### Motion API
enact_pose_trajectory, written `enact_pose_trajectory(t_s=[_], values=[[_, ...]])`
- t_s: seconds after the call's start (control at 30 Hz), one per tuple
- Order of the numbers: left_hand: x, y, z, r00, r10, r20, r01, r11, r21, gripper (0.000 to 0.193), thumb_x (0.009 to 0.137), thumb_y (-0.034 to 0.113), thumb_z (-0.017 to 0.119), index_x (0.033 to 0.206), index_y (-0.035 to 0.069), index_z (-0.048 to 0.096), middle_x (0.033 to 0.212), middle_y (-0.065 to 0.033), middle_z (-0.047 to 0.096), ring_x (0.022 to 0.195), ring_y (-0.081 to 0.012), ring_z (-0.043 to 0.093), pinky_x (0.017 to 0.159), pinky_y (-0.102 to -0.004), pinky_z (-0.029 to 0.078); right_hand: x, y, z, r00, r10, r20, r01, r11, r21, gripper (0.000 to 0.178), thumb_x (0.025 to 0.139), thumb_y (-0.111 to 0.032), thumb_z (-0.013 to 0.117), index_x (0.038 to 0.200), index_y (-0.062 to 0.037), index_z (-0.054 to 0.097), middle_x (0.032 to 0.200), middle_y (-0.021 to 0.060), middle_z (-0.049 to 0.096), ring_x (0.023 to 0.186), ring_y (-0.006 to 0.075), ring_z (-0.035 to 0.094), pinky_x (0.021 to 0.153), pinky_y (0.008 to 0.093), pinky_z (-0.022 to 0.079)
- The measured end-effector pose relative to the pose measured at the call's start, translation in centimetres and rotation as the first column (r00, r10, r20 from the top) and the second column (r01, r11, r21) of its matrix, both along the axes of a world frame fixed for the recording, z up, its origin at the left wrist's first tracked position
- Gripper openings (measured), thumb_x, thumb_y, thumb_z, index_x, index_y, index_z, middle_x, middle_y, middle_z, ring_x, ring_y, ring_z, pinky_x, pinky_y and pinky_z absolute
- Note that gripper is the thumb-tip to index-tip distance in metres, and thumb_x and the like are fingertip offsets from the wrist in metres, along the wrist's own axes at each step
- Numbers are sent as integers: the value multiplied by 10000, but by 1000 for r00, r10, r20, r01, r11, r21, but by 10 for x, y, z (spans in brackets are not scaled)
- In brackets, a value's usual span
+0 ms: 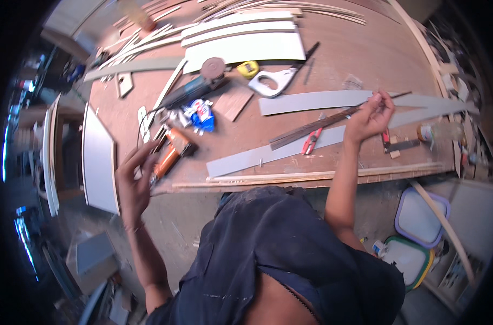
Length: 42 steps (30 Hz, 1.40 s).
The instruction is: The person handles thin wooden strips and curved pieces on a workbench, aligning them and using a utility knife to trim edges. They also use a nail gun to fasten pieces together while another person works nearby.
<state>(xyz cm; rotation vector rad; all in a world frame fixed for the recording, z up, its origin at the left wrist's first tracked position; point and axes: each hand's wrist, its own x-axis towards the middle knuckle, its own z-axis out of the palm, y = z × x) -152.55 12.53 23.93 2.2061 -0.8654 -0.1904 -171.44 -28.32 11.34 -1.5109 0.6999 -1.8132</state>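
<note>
My right hand point(370, 118) is raised over the brown workbench point(365, 49), its fingers pinched on a small thin thing I cannot make out, above a long dark metal ruler point(311, 129) and grey laminate strips point(311, 101). My left hand point(132, 179) hangs at the bench's left front corner with fingers spread, holding nothing, close to an orange power tool point(173, 153). A red-handled cutter point(311, 142) lies just left of my right wrist.
An angle grinder point(198, 86), a blue and white packet point(202, 115), a yellow tape measure point(248, 69), a white-handled saw point(273, 81) and white strips point(241, 46) lie farther back. A white panel point(99, 160) leans at the left. Plastic tubs point(419, 216) stand on the floor at the right.
</note>
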Motion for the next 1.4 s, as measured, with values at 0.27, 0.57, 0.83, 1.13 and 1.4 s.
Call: enact_pose_trajectory(t_s=[0.27,0.57,0.83,1.13,1.4], values=[[-36,-43,-18,971,-220,94,228,970,-85,266,845,84,761,1109,63,757,838,-73,635,777,-200,594,700,-342,481,32,154,103,248,452,-857,-859,512,22,339,881,-230,748,1192,-103,697,1091,132,703,951,291,686,819,383,536],[28,101,-89,985,-155,-74,164,976,143,220,821,142,805,981,0,751,852,-78,702,717,-129,595,657,-293,487,-16,149,93,-94,395,-914,-762,563,321,239,902,-222,701,1118,-127,737,865,104,701,748,314,677,651,401,516],[58,178,-152,954,-254,156,202,936,287,227,865,149,746,1071,53,744,975,-103,720,896,-274,646,842,-386,507,-58,157,43,-166,384,-908,-634,664,396,219,900,-177,704,1096,-87,744,929,133,705,804,346,669,703,418,500],[60,183,-201,963,-193,-186,230,952,204,270,887,115,717,1147,44,711,1049,-102,715,874,-226,693,770,-348,559,-93,166,8,-136,389,-911,-461,789,406,227,924,-115,669,1139,-64,723,937,166,674,812,356,643,741,403,496],[42,188,-250,977,-155,-148,171,980,98,229,858,87,727,1076,18,718,964,-146,710,832,-271,708,778,-363,570,-114,168,-27,-171,295,-940,-499,797,341,243,930,-181,679,1159,-121,735,950,94,657,860,272,616,847,379,404]])
